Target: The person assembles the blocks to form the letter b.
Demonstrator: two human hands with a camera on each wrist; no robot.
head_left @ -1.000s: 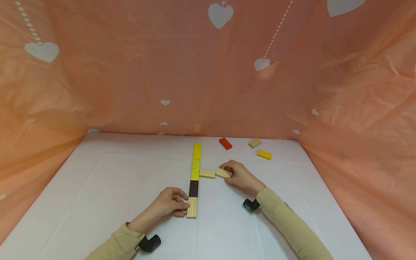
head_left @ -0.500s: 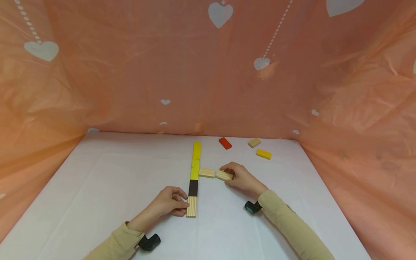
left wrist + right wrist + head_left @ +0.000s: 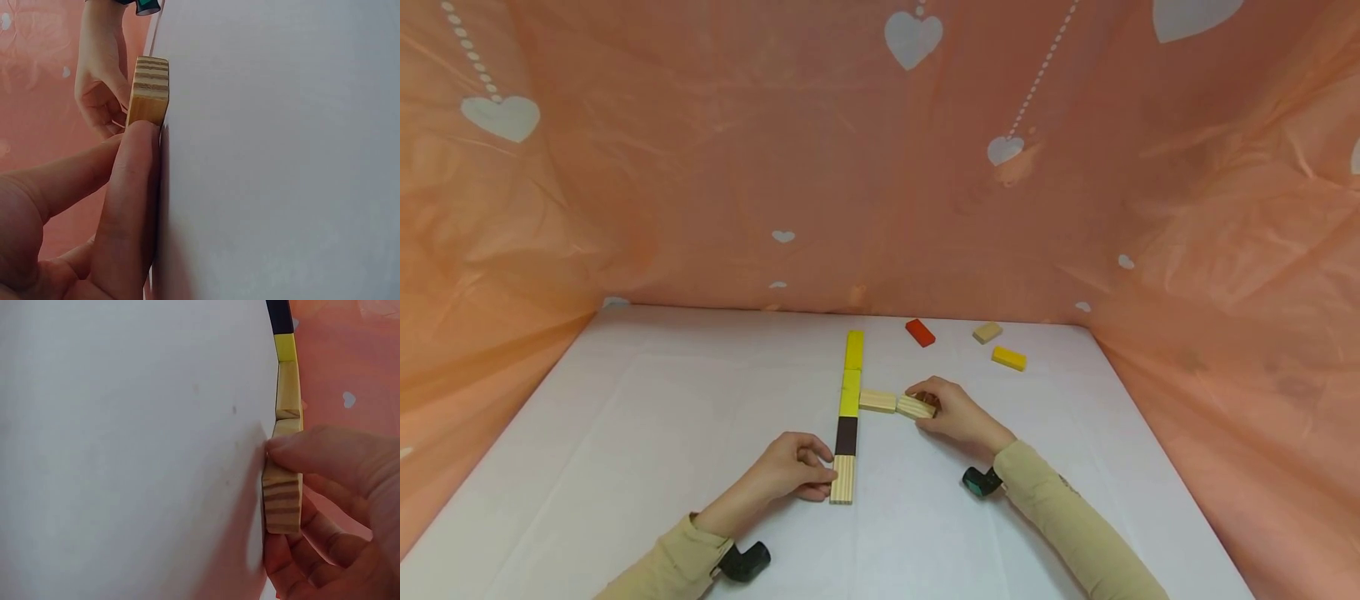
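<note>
A straight row of flat blocks lies on the white table: two yellow blocks (image 3: 850,392) at the far end, a dark brown block (image 3: 846,436), and a striped wooden block (image 3: 845,483) nearest. My left hand (image 3: 790,468) rests at that near block's left side, fingertips touching it; the left wrist view shows a fingertip against the wooden block (image 3: 150,94). A plain wooden block (image 3: 877,402) branches right from the second yellow one. At its right end, slightly angled, lies another wooden block (image 3: 282,503), which my right hand (image 3: 955,412) pinches between thumb and fingers.
Beyond my right hand lie a red block (image 3: 921,332), a loose wooden block (image 3: 987,332) and a loose yellow block (image 3: 1009,358). An orange curtain with white hearts (image 3: 913,39) encloses the back and sides of the table (image 3: 647,392).
My right hand has shifted the pinched block slightly nearer me and leftward, narrowing its gap to the branching block. My left hand stays in place.
</note>
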